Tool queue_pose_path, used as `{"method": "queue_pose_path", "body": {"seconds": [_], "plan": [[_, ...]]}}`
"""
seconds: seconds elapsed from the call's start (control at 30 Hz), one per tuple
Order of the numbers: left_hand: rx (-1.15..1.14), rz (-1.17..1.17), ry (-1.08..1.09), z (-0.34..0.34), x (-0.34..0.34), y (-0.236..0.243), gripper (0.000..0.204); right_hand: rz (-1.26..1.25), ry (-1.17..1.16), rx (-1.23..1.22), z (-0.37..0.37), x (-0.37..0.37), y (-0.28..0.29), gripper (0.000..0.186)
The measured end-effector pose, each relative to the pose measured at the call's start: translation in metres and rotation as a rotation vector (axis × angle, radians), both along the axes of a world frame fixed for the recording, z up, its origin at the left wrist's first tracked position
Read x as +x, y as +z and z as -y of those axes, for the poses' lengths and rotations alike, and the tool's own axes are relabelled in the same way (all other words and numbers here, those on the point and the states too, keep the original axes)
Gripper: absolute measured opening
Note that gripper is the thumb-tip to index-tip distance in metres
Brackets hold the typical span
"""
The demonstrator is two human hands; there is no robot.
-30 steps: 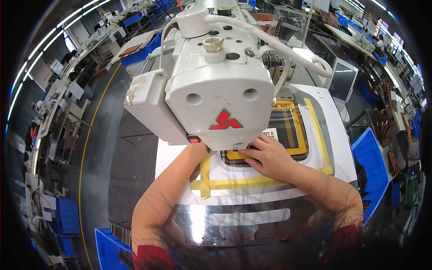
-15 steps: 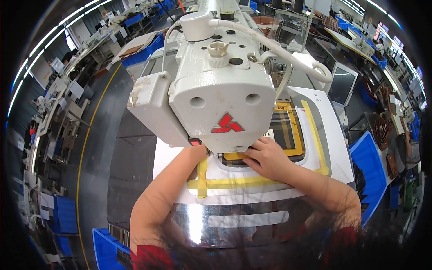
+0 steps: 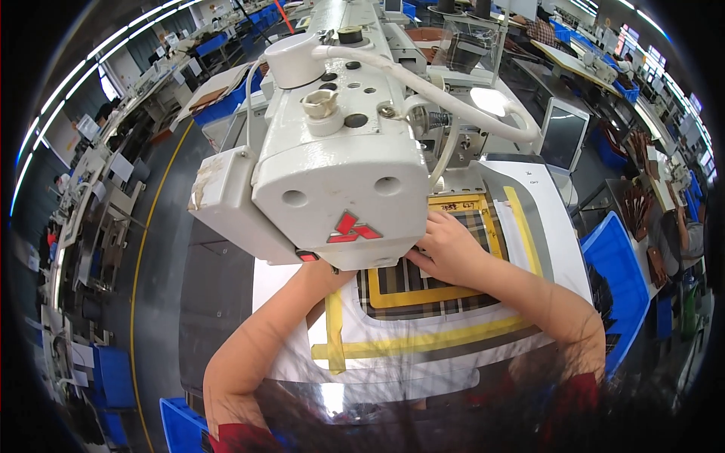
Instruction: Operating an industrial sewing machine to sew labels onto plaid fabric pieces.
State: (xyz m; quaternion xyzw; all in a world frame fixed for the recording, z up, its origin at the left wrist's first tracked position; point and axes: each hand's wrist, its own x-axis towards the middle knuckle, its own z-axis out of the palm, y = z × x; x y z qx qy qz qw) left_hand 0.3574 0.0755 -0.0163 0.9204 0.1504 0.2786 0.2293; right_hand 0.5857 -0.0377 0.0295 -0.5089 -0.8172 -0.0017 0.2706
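A white sewing machine head fills the middle of the view and covers what lies right under it. Below it lies plaid fabric inside a yellow rectangular frame, on a template sheet edged with yellow tape. My right hand rests over the plaid from the right, fingers bent and thumb close to them; their tips go behind the machine head, hiding what they hold. Under this hand a bit of something pale shows. My left hand reaches in from the left; only the wrist area shows, its fingers hidden behind the machine.
A monitor stands at the back right. Blue bins sit at the right and at the lower left. A white hose arches over the machine. Other workbenches and people are farther off.
My view has shifted, so the machine head sits farther left and lower. More plaid and yellow frame show in front of it. My right hand now lies farther in over the plaid.
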Motion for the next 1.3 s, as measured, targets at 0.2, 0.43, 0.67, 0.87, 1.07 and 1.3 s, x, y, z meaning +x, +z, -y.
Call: {"method": "queue_pose_path", "body": {"seconds": [0.2, 0.43, 0.67, 0.87, 1.07, 1.3], "plan": [[-0.234, -0.079, 0.219, 0.01, -0.016, -0.014, 0.034, 0.132, 0.065, 0.0, -0.001, 0.004, -0.006, 0.032], [-0.074, -0.226, 0.279, 0.023, -0.014, 0.022, 0.025, 0.083, 0.064, -0.075, 0.009, -0.008, -0.004, 0.032], [0.043, -0.146, 0.329, 0.023, -0.012, 0.042, 0.022, 0.049, 0.068, -0.14, 0.008, -0.014, 0.01, 0.035], [0.077, -0.182, 0.322, 0.021, -0.012, 0.046, 0.026, 0.046, 0.067, -0.053, 0.004, -0.015, 0.012, 0.033], [-0.021, -0.196, 0.315, 0.036, -0.018, 0.068, 0.027, 0.073, 0.039, -0.125, 0.019, -0.007, 0.019, 0.039], [0.033, -0.361, 0.026, 0.074, -0.016, 0.088, 0.038, 0.199, -0.304, -0.109, 0.075, 0.043, 0.029, 0.039]]}}
